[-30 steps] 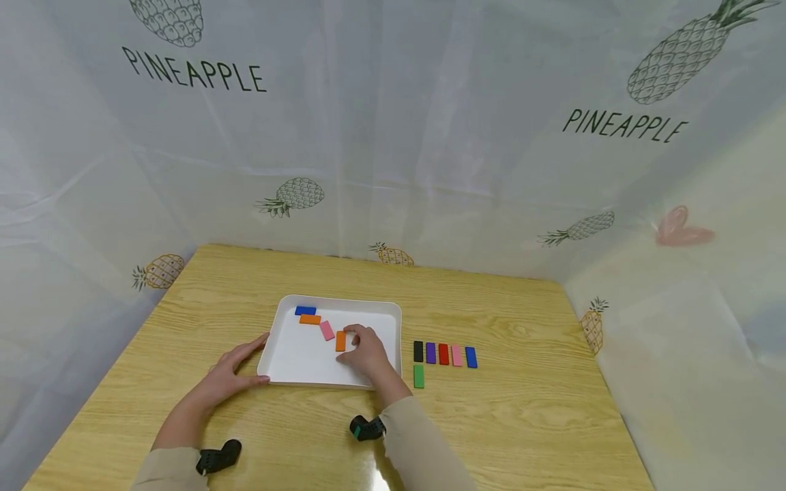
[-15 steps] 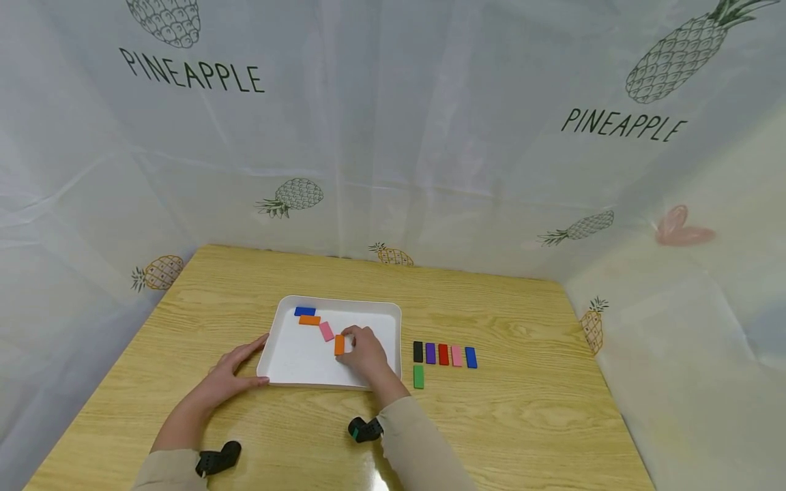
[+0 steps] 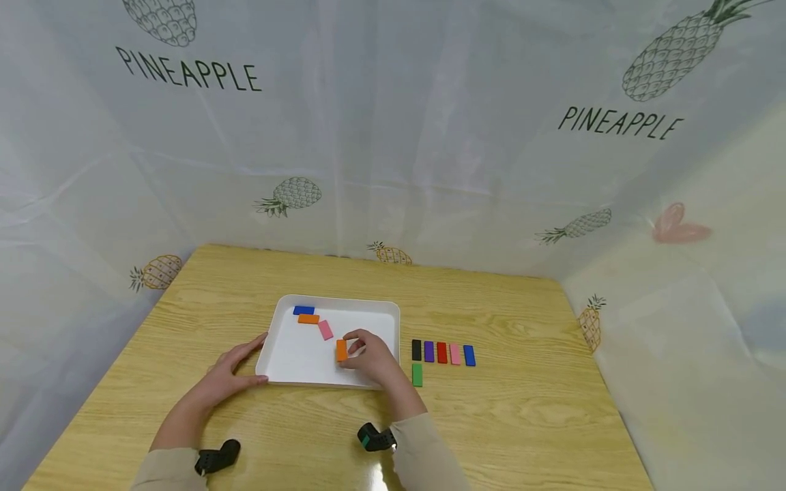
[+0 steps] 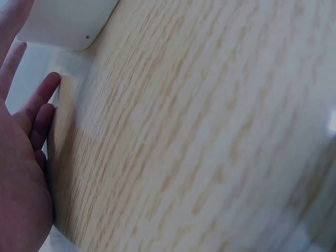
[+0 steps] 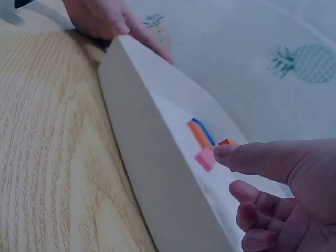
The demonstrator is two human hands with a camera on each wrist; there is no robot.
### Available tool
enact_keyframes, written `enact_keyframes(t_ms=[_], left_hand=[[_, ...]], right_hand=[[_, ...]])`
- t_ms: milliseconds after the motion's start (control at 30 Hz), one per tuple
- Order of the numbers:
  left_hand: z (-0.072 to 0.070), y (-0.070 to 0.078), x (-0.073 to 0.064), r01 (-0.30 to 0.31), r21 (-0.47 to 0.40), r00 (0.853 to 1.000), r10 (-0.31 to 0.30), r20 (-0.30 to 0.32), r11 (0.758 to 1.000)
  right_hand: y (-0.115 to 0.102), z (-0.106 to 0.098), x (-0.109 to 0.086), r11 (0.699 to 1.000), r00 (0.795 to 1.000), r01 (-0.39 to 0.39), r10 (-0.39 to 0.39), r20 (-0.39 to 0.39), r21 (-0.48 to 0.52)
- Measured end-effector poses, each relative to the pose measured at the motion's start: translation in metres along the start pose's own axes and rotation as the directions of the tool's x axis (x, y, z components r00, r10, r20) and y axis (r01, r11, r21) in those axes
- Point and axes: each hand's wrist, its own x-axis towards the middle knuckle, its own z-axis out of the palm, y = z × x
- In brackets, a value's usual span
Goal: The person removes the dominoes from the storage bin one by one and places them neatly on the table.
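A white tray [image 3: 295, 358] lies on the wooden table. My left hand [image 3: 224, 378] rests at its left side, fingers spread, with thumb and fingertips touching the rim. Over the tray, my right hand [image 3: 374, 358] pinches an orange block [image 3: 341, 350] by its ends between thumb and forefinger. In the right wrist view the thumb mostly hides that orange block [image 5: 229, 142]. Farther back in the tray, a blue block [image 3: 303, 310] and another orange block [image 3: 308, 319] lie lengthwise, touching or nearly so. A pink block [image 3: 325, 330] lies slanted to their right.
Right of the tray, a row on the table holds a black block [image 3: 416, 350], a purple block [image 3: 429, 351], a red block [image 3: 442, 352], a pink block [image 3: 455, 354] and a blue block [image 3: 469, 355]. A green block [image 3: 417, 375] lies below the black one. A printed curtain [image 3: 393, 204] hangs behind.
My right hand has drawn the pinched orange block a little toward me, away from the slanted pink block. The left hand stays at the tray's side.
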Motion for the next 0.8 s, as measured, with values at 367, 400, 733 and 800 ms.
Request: enact_keyframes(t_ms=[367, 400, 733, 800], left_hand=[[-0.001, 0.002, -0.001, 0.014, -0.001, 1.000, -0.014, 0.006, 1.000], [-0.001, 0.002, -0.001, 0.016, -0.002, 1.000, -0.016, 0.005, 1.000], [-0.001, 0.002, -0.001, 0.024, 0.002, 1.000, -0.024, 0.009, 1.000], [-0.001, 0.002, -0.001, 0.028, 0.000, 1.000, -0.028, 0.008, 1.000]], right_hand=[[0.000, -0.022, -0.036, 0.999, 0.998, 0.051, -0.050, -0.042, 0.019], [0.000, -0.023, -0.039, 0.998, 0.998, 0.054, -0.053, -0.045, 0.022], [0.017, -0.050, -0.063, 0.990, 0.996, 0.082, -0.076, -0.056, 0.115], [0.021, -0.058, -0.067, 0.988, 0.995, 0.083, -0.075, -0.063, 0.132]])
